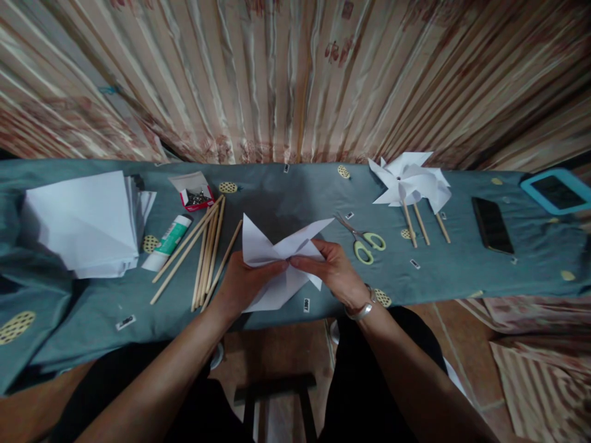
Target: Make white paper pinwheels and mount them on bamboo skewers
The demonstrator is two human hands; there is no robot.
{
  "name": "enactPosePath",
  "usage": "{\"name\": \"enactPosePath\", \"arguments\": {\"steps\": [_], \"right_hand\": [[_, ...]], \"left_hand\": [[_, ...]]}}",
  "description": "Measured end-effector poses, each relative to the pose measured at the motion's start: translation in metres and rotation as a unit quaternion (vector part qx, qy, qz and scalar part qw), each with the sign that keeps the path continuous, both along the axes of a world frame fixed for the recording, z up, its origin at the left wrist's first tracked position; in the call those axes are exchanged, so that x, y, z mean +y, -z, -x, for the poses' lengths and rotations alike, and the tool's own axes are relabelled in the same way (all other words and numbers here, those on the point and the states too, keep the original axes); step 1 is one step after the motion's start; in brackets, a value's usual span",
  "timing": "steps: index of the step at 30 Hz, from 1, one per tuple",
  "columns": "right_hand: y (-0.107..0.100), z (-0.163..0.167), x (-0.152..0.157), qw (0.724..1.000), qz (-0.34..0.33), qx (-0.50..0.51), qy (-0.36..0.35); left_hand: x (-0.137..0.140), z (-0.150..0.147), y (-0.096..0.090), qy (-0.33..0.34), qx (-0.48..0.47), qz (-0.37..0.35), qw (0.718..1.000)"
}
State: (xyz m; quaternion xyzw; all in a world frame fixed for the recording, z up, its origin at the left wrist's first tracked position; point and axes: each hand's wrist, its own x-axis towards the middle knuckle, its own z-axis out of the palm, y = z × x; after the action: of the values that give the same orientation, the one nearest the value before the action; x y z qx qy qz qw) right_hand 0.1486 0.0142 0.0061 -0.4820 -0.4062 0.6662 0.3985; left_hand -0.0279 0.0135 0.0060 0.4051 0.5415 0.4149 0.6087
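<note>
A white paper pinwheel, with its corners folded toward the middle, is held over the near edge of the table. My left hand grips it from the left, thumb pressed at the centre. From the right, my right hand pinches the same centre, its thumb tip meeting the left one. Both sets of fingers are closed and partly hidden by the paper. Just left of my left hand lie several wooden sticks. Green-handled scissors rest beyond my right hand.
A paper stack, a glue stick and a red-and-white box of metal pins lie on the left. On the right are finished pinwheels on sticks, a phone and a blue-framed tablet. A curtain hangs behind the cloth-covered table.
</note>
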Motion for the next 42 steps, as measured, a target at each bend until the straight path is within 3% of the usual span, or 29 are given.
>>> {"name": "enactPosePath", "arguments": {"steps": [22, 29, 33, 39, 42], "right_hand": [[0.005, -0.001, -0.004, 0.999, 0.001, -0.028, -0.029], [0.001, 0.004, -0.005, 0.999, 0.020, -0.033, 0.003], [0.002, 0.003, -0.005, 0.999, 0.021, -0.031, 0.027], [-0.003, -0.006, -0.005, 0.995, -0.008, -0.059, 0.077], [-0.003, -0.013, -0.005, 0.992, -0.028, -0.081, 0.097]], "left_hand": [[-0.008, -0.001, 0.001, 0.009, -0.034, 0.009, 0.999], [-0.009, 0.002, 0.007, 0.015, -0.048, -0.010, 0.999], [-0.011, 0.002, 0.008, 0.052, -0.079, 0.003, 0.995], [-0.003, 0.012, -0.001, 0.023, -0.117, -0.068, 0.991], [0.008, 0.033, -0.002, -0.050, -0.026, -0.135, 0.989]]}}
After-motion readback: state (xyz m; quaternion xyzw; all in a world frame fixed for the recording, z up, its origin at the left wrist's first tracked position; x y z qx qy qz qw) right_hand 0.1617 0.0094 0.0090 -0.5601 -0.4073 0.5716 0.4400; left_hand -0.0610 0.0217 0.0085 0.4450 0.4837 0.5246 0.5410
